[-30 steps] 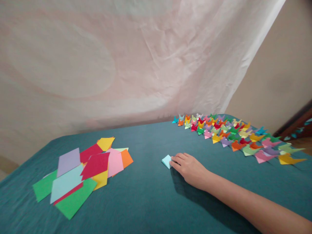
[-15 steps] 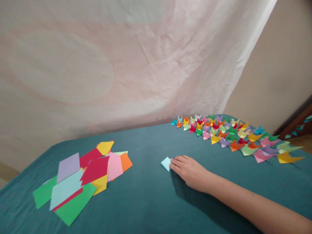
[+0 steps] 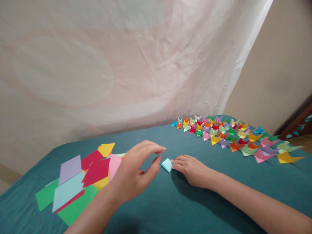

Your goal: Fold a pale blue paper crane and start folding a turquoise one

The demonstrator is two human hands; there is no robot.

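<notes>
Lying flat, pale-blue folded paper (image 3: pixel 167 164), small, creased

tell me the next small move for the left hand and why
Probably lower the left hand to pinch the free left edge of the light blue folded paper. It hovers open beside the paper, thumb and fingers apart, while the right hand rests against the paper's other side.
</notes>
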